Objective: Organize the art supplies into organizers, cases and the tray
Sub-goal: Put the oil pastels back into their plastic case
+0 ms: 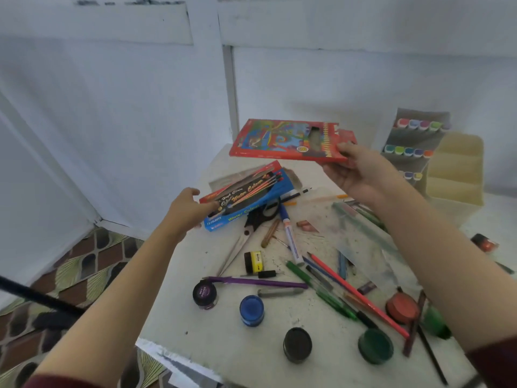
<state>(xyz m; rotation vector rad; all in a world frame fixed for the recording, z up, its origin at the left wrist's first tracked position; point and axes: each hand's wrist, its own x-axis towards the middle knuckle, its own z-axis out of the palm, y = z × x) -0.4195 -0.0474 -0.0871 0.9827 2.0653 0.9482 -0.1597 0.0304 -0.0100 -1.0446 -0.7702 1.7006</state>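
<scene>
My right hand [361, 175] grips a flat red coloured-pencil box [282, 141] by its right end and holds it in the air above the back of the white table [223, 340]. My left hand [186, 210] pinches the near-left end of a red-and-black brush pack [246, 189], which lies on a blue watercolour box [251, 208]. Loose pens, pencils, a marker [289, 233], scissors [251, 228] and several paint jars, among them a blue jar [251, 310], are scattered over the table.
At the back right stand a grey marker rack [414, 147] with coloured markers and a cream tiered organizer [456, 175]. A clear plastic case [363, 233] lies under my right forearm. The table's left edge drops to a patterned floor [78, 270]. White walls stand close behind.
</scene>
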